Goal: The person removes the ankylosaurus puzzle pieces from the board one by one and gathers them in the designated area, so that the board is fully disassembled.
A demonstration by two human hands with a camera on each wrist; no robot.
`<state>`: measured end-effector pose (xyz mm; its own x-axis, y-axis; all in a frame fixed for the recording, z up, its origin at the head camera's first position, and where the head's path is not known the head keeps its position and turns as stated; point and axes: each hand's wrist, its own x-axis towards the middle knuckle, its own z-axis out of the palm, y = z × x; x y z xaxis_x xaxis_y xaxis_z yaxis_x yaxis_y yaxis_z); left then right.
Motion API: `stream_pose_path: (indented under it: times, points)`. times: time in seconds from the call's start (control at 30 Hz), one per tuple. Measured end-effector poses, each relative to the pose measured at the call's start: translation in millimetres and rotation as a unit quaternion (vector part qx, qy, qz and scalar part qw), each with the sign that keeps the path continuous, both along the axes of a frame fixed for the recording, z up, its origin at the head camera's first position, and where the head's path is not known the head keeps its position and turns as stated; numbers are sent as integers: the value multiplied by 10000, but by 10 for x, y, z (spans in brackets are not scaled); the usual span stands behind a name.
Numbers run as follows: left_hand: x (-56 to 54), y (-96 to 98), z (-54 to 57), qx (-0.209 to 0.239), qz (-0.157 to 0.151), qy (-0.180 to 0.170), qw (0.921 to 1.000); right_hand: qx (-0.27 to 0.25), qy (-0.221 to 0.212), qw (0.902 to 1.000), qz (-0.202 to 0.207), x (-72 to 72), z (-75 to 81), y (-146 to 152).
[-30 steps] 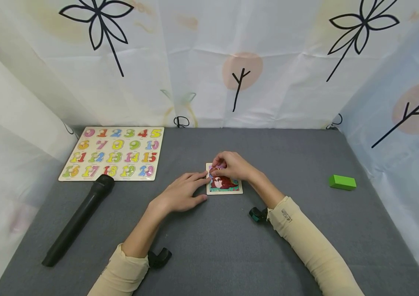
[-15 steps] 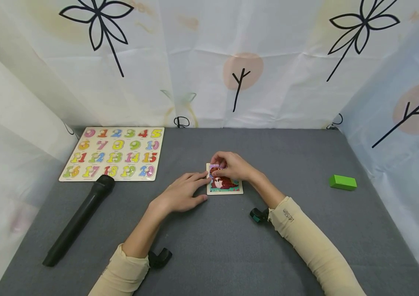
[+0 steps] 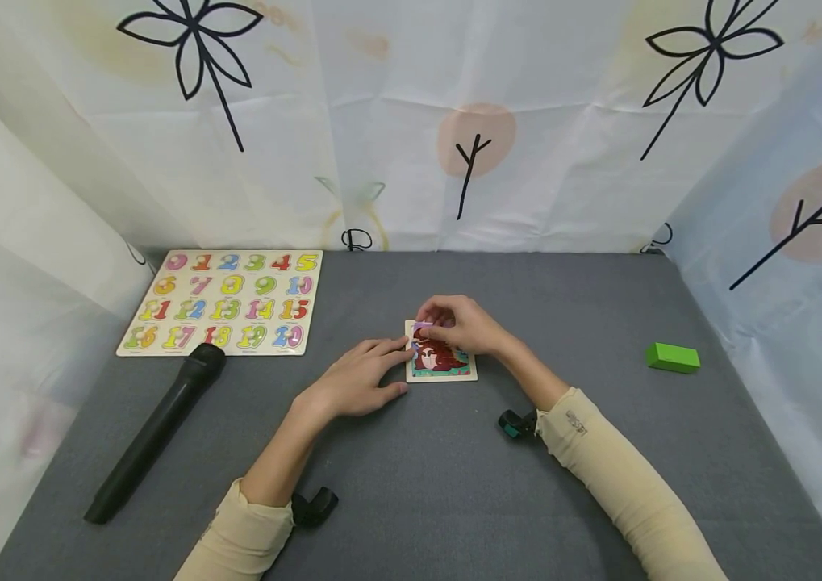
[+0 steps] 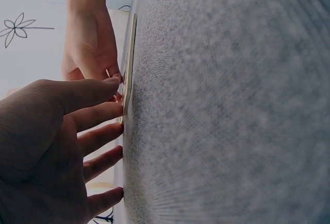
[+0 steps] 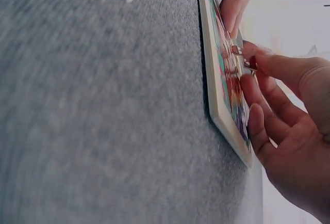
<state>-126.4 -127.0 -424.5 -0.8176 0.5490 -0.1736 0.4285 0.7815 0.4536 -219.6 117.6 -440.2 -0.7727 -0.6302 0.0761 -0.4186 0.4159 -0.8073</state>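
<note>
A small square picture puzzle [image 3: 441, 378] with a pale wooden border lies flat on the grey table, showing a reddish-brown animal. My left hand [image 3: 356, 379] lies at its left edge, fingers stretched out, fingertips on the border and the tabletop. Over the puzzle's upper left, my right hand [image 3: 465, 325] pinches a puzzle piece [image 5: 250, 65] between thumb and index finger. In the right wrist view that piece stands tilted up from the picture, and the other fingers reach along the puzzle's far edge. The right hand covers the puzzle's upper part in the head view.
A number puzzle board [image 3: 219, 303] lies at the back left. The head of a black microphone [image 3: 156, 432] meets that board's front edge. Far to the right sits a green block [image 3: 673, 357]. Printed white curtains [image 3: 396, 186] surround the table at the back and sides.
My right wrist and forearm have shifted slightly rightward, and the hand has turned a little, uncovering more of the picture. My left hand keeps its place.
</note>
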Motion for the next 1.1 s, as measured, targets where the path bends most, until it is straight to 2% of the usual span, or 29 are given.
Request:
stream_pose_path:
  times: [0.17,0.27,0.5,0.77,1.1]
  points:
    - [-4,-2,-5,-5,-39,66,10000,-461,-413,9980,-139,12,11,89]
    - [-6,-4,-8,3,-60,104,9999,-571,-604,9963,-232,6,21,170]
    - [-14,-7,-19,-8,-65,116,9999,-481,-808,9947,-426,-30,50,401]
    - [-7,-20,-13,50,-101,114,9999,-203,-846,9942,-631,-95,46,724]
    - [-1,-33,-20,157,-99,3,9998,-126,-905,9921,-860,-183,37,1063]
